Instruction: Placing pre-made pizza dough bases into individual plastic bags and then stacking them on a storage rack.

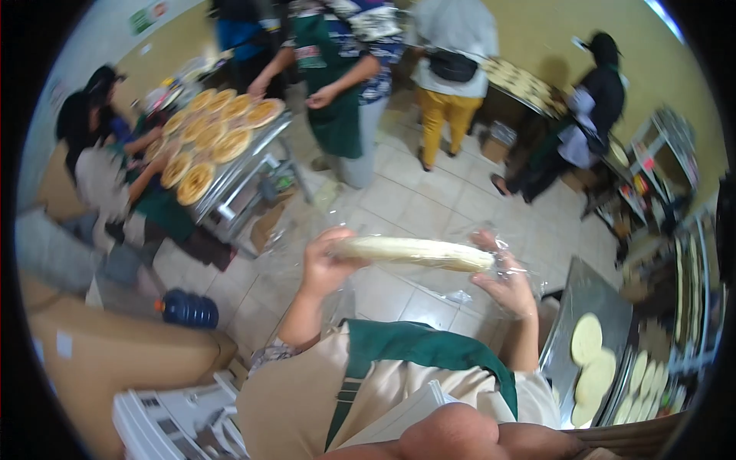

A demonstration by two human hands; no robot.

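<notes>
A pale stack of flat dough rounds in clear plastic wrap [417, 253] is held up edge-on before my chest. My left hand [329, 261] grips its left end, fingers and thumb around the edge. At the right end, my right hand [506, 279] is spread, with the thumb below and fingers above; loose clear film lies over it. Film also hangs beyond both ends of the stack. Whether the right palm bears on the stack is partly hidden by the film.
At left, people stand around a metal table [241, 178] of topped dough rounds. A metal table [566, 322] at right holds plain rounds. A blue water jug [190, 309] lies on the tiled floor [397, 201]. Several people stand ahead; shelves [661, 149] stand at right.
</notes>
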